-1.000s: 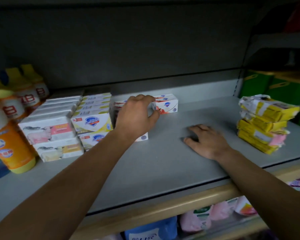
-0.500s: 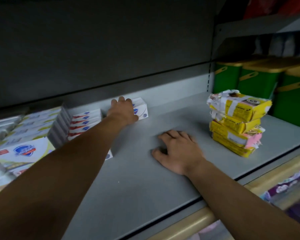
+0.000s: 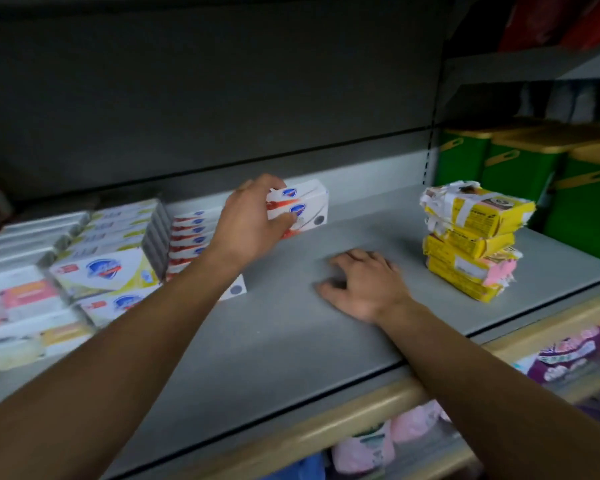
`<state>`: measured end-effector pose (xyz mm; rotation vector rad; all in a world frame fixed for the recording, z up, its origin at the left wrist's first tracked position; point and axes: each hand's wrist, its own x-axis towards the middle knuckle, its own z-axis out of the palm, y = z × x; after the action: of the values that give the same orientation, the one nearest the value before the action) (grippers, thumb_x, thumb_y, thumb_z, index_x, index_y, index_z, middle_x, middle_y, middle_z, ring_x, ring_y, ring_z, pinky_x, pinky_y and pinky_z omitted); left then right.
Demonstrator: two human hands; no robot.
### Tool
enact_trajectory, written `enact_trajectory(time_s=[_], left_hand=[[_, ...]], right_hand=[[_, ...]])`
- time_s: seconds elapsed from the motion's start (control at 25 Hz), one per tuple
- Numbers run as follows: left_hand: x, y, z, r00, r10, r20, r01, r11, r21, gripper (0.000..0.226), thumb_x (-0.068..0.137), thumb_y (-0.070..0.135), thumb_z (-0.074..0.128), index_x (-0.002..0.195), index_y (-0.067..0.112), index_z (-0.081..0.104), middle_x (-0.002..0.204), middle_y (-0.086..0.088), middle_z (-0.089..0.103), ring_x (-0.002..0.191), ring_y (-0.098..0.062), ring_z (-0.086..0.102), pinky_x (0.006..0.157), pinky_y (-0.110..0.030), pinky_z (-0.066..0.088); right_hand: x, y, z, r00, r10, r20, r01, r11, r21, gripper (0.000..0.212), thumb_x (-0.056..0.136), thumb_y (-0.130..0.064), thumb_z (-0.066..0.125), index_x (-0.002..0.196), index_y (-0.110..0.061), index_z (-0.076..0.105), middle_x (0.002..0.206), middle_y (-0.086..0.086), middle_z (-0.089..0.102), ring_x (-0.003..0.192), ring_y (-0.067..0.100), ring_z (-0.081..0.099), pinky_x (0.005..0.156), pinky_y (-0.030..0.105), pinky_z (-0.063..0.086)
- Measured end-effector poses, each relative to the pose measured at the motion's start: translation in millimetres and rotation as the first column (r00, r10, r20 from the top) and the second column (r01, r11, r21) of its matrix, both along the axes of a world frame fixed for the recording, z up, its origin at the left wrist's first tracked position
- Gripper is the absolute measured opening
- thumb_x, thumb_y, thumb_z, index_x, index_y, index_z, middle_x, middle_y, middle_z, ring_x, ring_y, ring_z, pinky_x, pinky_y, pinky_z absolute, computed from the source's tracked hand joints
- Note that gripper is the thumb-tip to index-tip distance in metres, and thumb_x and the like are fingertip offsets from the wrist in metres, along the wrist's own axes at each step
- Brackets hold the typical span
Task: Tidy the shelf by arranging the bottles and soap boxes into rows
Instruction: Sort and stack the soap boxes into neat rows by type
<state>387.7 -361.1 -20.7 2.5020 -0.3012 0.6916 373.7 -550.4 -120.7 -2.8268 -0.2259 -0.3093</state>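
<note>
- The shelf [image 3: 291, 341] takes up most of my view, a grey deck with bare space through the centre.
- At 9 o'clock the rows of soap boxes [image 3: 111, 244] already stand packed side by side; to my eye they leave little room for fingers between them.
- At 3 o'clock a stack of yellow packets [image 3: 471, 237] sits well apart from the work, with green tubs [image 3: 534, 181] behind it at 2 o'clock; neither blocks the path.
- My right hand [image 3: 364, 285] lies on the shelf at centre, fingers loosely bent, holding nothing.
- My left hand [image 3: 250, 223] reaches to 12 o'clock, grip clamped on the white soap box [image 3: 305, 206], thumb in front and fingers over the top.
- That box I judge light, stiff-walled card, a little slick; taking it across the short sides near one end should stop it twisting.
- It sits near the back wall, just right of the red-striped row [image 3: 187, 237].
</note>
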Motion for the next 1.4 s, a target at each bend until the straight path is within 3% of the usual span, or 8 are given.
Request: enact_trajectory(time_s=[0.24, 0.4, 0.6, 0.76, 0.96, 1.12, 1.24, 1.4], left_hand=[[-99.8, 42.6, -25.2, 0.994, -0.108, 0.021, 0.109, 0.93, -0.352, 0.034, 0.075, 0.024, 0.082, 0.1, 0.034, 0.062, 0.094, 0.025, 0.066, 0.086, 0.004, 0.064, 0.072, -0.013, 0.05], [-106.4, 69.9, -52.3, 0.994, -0.099, -0.035, 0.066, 0.844, -0.532, 0.023, 0.079, 0.019, 0.079, 0.096, 0.027, 0.066, 0.097, 0.019, 0.068, 0.088, 0.0, 0.065, 0.075, -0.023, 0.054], [-105.4, 82.4, -61.1, 0.993, -0.106, -0.049, 0.048, 0.753, -0.656, 0.014, 0.083, 0.019, 0.076, 0.087, 0.029, 0.067, 0.086, 0.003, 0.072, 0.078, -0.014, 0.068, 0.07, -0.032, 0.056], [-105.4, 86.6, -58.7, 0.978, -0.16, -0.132, -0.031, 0.515, -0.856, 0.008, 0.086, 0.02, 0.072, 0.089, 0.012, 0.071, 0.09, -0.008, 0.076, 0.088, -0.026, 0.073, 0.085, -0.044, 0.058], [-110.6, 85.0, -54.2, 0.904, -0.392, -0.167, -0.058, 0.276, -0.959, 0.029, 0.092, 0.038, 0.061, 0.102, 0.012, 0.069, 0.096, -0.008, 0.076, 0.089, -0.029, 0.073, 0.073, -0.044, 0.06], [-112.1, 82.7, -56.7, 0.886, -0.365, -0.285, -0.104, 0.441, -0.891, 0.047, 0.084, 0.063, 0.056, 0.087, 0.018, 0.07, 0.068, -0.004, 0.068, 0.056, -0.02, 0.061, 0.065, -0.039, 0.059], [-112.2, 80.0, -58.6, 0.877, -0.274, -0.395, -0.156, 0.615, -0.773, 0.071, 0.065, 0.081, 0.049, 0.088, 0.017, 0.069, 0.06, -0.005, 0.066, 0.05, -0.02, 0.06, 0.054, -0.028, 0.055], [-110.0, 80.9, -60.0, 0.884, -0.216, -0.415, -0.177, 0.667, -0.724, 0.071, 0.067, 0.083, 0.044, 0.086, 0.018, 0.067, 0.057, -0.006, 0.066, 0.047, -0.019, 0.06, 0.051, -0.025, 0.053]], right_hand=[[-11.6, 0.4, 11.2, 0.998, 0.032, 0.057, -0.037, 0.996, 0.085, 0.051, 0.085, -0.051, 0.057, 0.129, -0.025, 0.057, 0.131, 0.002, 0.058, 0.125, 0.024, 0.051, 0.105, 0.033, 0.04], [-44.6, 23.0, 30.5, 0.963, 0.176, 0.203, -0.254, 0.846, 0.47, 0.04, 0.087, -0.043, 0.058, 0.126, -0.032, 0.057, 0.123, -0.011, 0.06, 0.1, 0.007, 0.062, 0.095, 0.028, 0.048], [-71.3, 65.9, 29.7, 0.838, 0.481, 0.259, -0.546, 0.748, 0.377, 0.084, 0.071, -0.035, 0.072, 0.145, -0.033, 0.033, 0.143, -0.015, 0.039, 0.12, -0.001, 0.049, 0.1, 0.018, 0.042], [-72.7, 83.0, 14.0, 0.861, 0.438, 0.26, -0.508, 0.719, 0.474, 0.082, 0.077, -0.017, 0.075, 0.145, -0.035, 0.034, 0.129, -0.011, 0.051, 0.096, -0.001, 0.057, 0.084, 0.018, 0.047], [-75.6, 79.3, 15.9, 0.891, 0.353, 0.286, -0.452, 0.628, 0.634, 0.062, 0.072, -0.044, 0.068, 0.13, -0.043, 0.046, 0.102, -0.02, 0.064, 0.063, 0.011, 0.059, 0.061, 0.019, 0.048], [-77.5, 77.7, 22.3, 0.959, 0.241, 0.149, -0.265, 0.575, 0.774, 0.032, 0.077, -0.061, 0.047, 0.097, -0.04, 0.061, 0.078, -0.012, 0.067, 0.056, 0.011, 0.057, 0.062, 0.026, 0.049], [-76.6, 75.5, 24.4, 0.981, 0.195, 0.009, -0.124, 0.583, 0.803, 0.051, 0.081, -0.068, 0.031, 0.077, -0.031, 0.066, 0.057, -0.008, 0.063, 0.05, 0.006, 0.056, 0.055, 0.016, 0.046], [-76.5, 76.1, 25.5, 0.983, 0.186, -0.01, -0.104, 0.592, 0.799, 0.049, 0.082, -0.067, 0.03, 0.072, -0.037, 0.067, 0.054, -0.006, 0.063, 0.049, 0.006, 0.057, 0.049, 0.011, 0.043]])
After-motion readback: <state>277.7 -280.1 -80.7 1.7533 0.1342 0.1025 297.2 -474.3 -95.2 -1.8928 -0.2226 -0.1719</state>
